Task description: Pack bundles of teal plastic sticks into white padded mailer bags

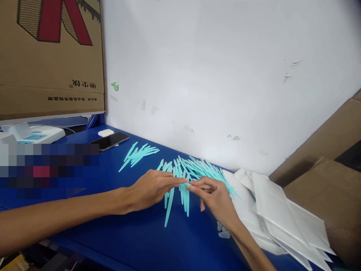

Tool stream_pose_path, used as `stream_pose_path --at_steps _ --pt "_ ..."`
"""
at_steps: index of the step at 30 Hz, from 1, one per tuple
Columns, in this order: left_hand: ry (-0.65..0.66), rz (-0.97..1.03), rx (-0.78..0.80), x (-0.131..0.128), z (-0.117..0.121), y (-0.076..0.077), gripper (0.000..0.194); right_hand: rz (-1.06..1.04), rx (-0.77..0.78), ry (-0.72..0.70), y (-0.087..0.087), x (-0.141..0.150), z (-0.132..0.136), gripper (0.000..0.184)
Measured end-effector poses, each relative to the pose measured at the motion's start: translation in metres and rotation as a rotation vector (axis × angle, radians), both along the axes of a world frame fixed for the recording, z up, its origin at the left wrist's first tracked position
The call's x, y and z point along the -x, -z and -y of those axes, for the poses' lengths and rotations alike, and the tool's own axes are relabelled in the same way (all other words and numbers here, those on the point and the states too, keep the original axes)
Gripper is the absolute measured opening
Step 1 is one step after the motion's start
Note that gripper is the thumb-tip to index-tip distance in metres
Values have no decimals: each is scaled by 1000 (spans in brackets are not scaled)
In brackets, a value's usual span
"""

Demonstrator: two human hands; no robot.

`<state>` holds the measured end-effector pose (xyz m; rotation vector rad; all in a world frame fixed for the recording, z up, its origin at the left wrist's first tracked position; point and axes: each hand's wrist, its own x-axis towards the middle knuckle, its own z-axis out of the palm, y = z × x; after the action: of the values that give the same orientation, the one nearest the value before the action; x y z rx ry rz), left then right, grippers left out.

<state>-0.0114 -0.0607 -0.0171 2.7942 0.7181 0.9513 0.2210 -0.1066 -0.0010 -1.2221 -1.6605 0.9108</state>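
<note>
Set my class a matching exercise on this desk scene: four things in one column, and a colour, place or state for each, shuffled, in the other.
1. Flat sticks
2. Phone
3. Packets
4. Cardboard box

A. Dark-screened, beside a small white case
B. Upper left, printing upside down
C. Teal, lying loose
D. White, overlapping, at the right

Pairs: 1-C, 2-A, 3-D, 4-B

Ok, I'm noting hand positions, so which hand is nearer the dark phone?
Left. The left hand is nearer to the wearer than the phone and right of it; the right hand is farther right, beyond the left one.
</note>
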Motion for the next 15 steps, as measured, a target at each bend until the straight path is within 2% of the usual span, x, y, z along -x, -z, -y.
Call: stream_pose_path --at_steps 4,9,12,15 --pt "3 -16 -27 1 0 0 38 17 -13 12 2 1 0 24" --pt "-36 -27 -188 3 -3 -8 32 130 -67 29 -5 0 -1 30" --pt "-189 -18 -280 6 -11 -17 32 347 -205 156 -11 -5 -3 30" --pt "-451 -119 -262 12 -23 -25 34 606 -381 341 -13 -16 -6 27"
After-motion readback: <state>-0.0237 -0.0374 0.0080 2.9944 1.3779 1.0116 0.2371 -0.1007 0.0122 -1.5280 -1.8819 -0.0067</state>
